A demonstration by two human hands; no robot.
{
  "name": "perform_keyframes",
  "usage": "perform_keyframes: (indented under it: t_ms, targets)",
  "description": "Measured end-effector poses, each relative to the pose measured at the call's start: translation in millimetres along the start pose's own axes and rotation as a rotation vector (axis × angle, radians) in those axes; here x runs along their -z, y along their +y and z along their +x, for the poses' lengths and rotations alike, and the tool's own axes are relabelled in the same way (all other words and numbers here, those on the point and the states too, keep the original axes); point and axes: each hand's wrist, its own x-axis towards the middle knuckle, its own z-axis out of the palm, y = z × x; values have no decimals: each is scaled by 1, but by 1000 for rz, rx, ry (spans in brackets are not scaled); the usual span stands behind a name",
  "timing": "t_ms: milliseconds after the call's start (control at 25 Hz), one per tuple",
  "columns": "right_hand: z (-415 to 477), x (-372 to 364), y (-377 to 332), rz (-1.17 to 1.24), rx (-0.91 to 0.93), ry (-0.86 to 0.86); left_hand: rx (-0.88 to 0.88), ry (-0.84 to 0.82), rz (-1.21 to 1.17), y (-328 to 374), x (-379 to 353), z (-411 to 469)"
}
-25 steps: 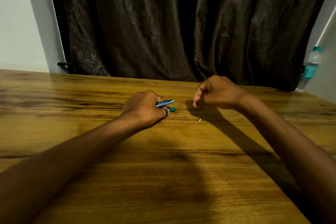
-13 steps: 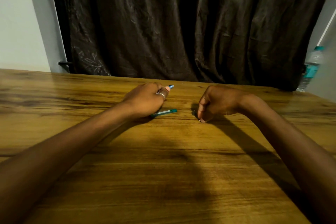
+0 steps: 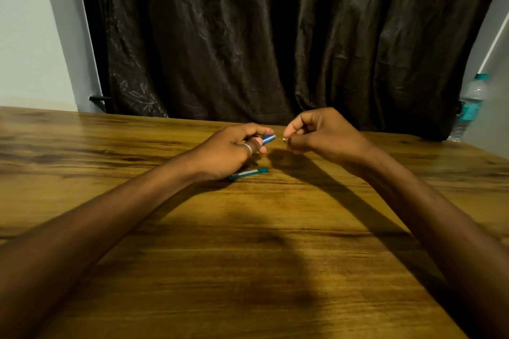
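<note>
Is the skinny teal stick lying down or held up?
Lying down. The thin teal plastic stick lies flat on the wooden table by the left hand, which holds a blue tube.

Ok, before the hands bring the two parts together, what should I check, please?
1. Left hand grips the blue tube: ok.
2. Right hand pinches the small pale piece: ok.
3. The piece faces the tube's end, with a gap between them: ok.
4. The tube's end is open: cannot tell.
5. Teal part lies on the table, below the left hand, not between the two parts: ok.
</note>
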Motion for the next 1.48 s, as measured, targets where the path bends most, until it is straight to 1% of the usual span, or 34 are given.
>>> perform_keyframes:
  t_ms: [280,480,1000,1480]
  targets:
    - [0,-11,0,65,46,48,-5,-21,3,0,1,1]
    - [0,-11,-2,147,20,49,8,-42,-15,2,2,-1]
    - [-1,-11,-5,162,28,34,15,-29,-7,2,2,-1]
    - [-1,-11,-2,104,67,-12,-2,-38,3,3,3,-4]
